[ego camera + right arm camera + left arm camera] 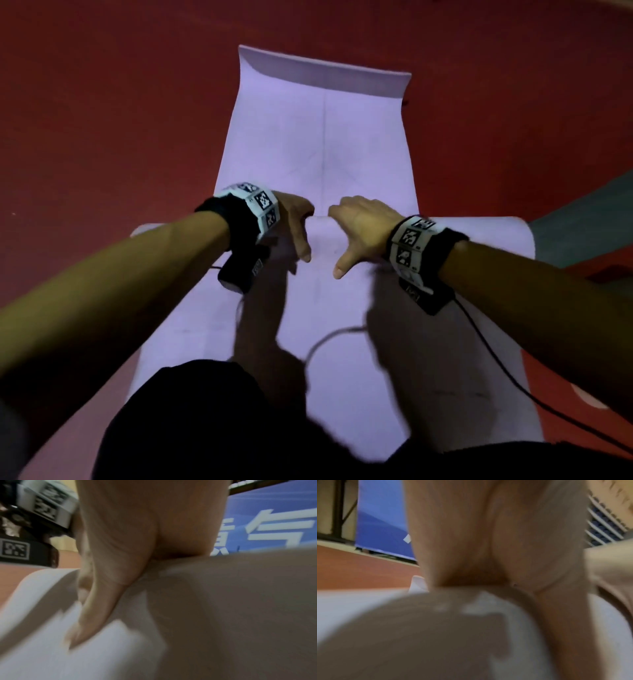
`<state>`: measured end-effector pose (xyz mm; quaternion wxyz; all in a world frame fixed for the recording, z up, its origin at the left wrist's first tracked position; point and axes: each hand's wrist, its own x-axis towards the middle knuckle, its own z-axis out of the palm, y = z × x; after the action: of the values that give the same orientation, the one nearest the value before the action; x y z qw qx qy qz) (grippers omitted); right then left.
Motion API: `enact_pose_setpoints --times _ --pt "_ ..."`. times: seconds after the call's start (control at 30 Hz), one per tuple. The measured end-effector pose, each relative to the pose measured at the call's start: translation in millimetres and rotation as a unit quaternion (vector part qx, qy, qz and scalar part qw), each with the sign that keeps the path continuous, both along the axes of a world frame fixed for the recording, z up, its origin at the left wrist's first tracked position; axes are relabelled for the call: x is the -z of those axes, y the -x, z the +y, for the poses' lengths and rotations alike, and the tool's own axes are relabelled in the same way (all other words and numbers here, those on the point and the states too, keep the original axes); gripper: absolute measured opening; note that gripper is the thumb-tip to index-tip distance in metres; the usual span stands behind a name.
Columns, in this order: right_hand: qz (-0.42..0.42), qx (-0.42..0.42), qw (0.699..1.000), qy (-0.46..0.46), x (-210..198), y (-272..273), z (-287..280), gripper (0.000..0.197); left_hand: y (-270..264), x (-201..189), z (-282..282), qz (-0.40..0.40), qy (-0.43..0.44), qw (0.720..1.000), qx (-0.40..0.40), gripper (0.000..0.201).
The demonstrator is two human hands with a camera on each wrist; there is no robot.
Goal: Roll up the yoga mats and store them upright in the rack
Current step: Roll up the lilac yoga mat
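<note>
A lavender yoga mat [318, 137] lies lengthwise on the red floor [102, 120], its far end [322, 68] curling upward. The mat's near part [342, 359] is raised toward me in a broad curved hump, and whether it is rolled or only folded over I cannot tell. Both hands grip the hump's top ridge side by side. My left hand [298, 222] and right hand [356, 222] have fingers hooked over the far side and thumbs on the near face. In the wrist views, the left hand [488, 540] and right hand [137, 534] press onto the blurred mat [240, 608].
A teal surface [582, 222] lies on the floor at the right, beside the hump. A white cable [329, 337] and a black cable [496, 359] trail over the mat. A blue banner [274, 520] stands at the room's edge. No rack is recognisable.
</note>
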<state>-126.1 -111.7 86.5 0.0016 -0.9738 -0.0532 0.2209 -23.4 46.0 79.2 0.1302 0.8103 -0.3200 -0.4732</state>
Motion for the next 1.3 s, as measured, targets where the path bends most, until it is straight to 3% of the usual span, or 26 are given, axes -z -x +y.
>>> enact_pose_setpoints --times 0.07,0.2,0.33,0.43,0.57,0.7,0.83,1.03,1.2,1.3 --pt "0.004 0.005 1.000 -0.016 0.8 -5.0 6.4 0.084 5.5 -2.6 -1.7 -0.102 -0.030 0.994 0.017 0.071" --pt "0.089 0.104 0.988 -0.076 -1.0 -18.3 -0.5 0.079 30.6 12.8 -1.2 -0.325 0.005 0.946 -0.003 0.084" --pt "0.029 0.111 0.992 -0.052 8.2 -21.0 -6.0 0.076 45.9 37.8 -9.7 -0.425 0.009 0.905 -0.010 0.076" --pt "-0.071 0.052 0.995 0.049 16.6 -13.5 -5.6 0.064 40.6 47.9 -8.4 -0.397 0.029 0.917 -0.005 0.072" --pt "-0.092 0.043 0.994 0.047 24.2 6.1 -5.0 0.065 38.2 49.2 -6.3 -0.330 0.067 0.942 -0.003 0.068" --pt "-0.017 0.078 0.997 0.006 28.3 19.1 -8.4 0.057 47.6 50.2 -7.8 -0.327 0.040 0.944 0.003 0.055" --pt "0.075 0.142 0.984 -0.082 25.8 14.8 -20.2 0.044 53.6 45.7 -19.7 -0.342 -0.006 0.939 0.042 0.070" --pt "0.128 0.125 0.982 -0.061 25.6 14.1 -22.8 0.051 55.1 50.3 -22.9 -0.230 -0.023 0.973 0.022 0.068" --pt "0.179 0.180 0.952 -0.169 7.8 15.1 -37.9 0.037 56.2 49.9 -27.5 -0.286 0.010 0.958 0.022 0.074" --pt "0.172 0.205 0.946 -0.184 10.3 17.4 -39.5 0.040 57.3 58.2 -26.5 -0.283 0.037 0.958 0.024 0.076"
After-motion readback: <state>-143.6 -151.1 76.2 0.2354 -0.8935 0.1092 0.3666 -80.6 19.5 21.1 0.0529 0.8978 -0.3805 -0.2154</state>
